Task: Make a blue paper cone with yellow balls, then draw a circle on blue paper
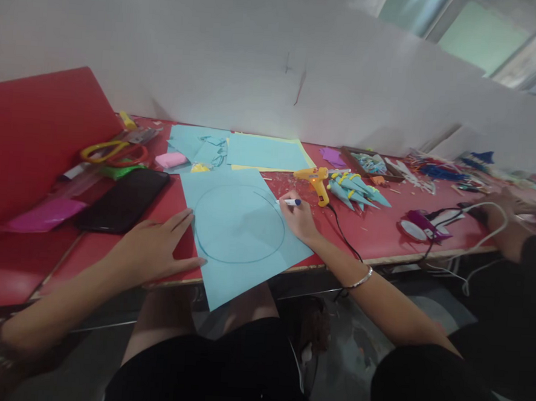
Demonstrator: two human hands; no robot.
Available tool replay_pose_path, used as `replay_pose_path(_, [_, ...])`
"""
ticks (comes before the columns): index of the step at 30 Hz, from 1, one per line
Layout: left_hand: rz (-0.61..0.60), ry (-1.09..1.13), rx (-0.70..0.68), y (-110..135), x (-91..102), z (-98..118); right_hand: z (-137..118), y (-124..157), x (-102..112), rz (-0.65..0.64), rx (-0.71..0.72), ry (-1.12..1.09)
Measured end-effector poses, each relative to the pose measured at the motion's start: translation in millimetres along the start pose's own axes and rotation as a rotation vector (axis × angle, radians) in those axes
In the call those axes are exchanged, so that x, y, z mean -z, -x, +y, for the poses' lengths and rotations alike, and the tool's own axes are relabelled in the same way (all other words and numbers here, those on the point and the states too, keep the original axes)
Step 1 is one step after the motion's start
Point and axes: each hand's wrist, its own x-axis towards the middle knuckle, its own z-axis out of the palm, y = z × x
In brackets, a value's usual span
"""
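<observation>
A light blue sheet of paper (239,223) lies on the red table, its near corner hanging over the front edge. A large hand-drawn circle covers most of it, with overlapping line ends at the upper right. My right hand (298,217) grips a white marker (288,202) with a dark blue end, close to the circle's right side. My left hand (158,245) rests at the sheet's left edge, fingers spread, thumb and fingertips touching the paper. Just beyond my right hand lies a yellow glue gun (314,182), beside a bundle of blue paper cones (357,191) with yellow bands.
A black phone (125,201), scissors (111,153) and a pink packet (46,216) lie at left. More blue sheets (266,152) are behind. A tray of scraps (372,163) and a purple device (425,227) with cords sit at right, near another person's hands (505,215).
</observation>
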Motion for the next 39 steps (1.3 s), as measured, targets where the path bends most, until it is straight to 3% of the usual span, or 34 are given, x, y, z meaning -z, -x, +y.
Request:
replay_pose_path(14, [-0.002,-0.059,-0.054,2,5.4,1,-6,13,13,-0.025,0.024,0.005])
replay_pose_path(30, [0.053,-0.116,-0.067,1,-3.9,-4,-10,36,29,-0.068,-0.010,0.022])
replay_pose_path(39, [0.013,-0.079,-0.058,-2,-1.9,-4,-11,44,33,-0.080,-0.004,-0.041])
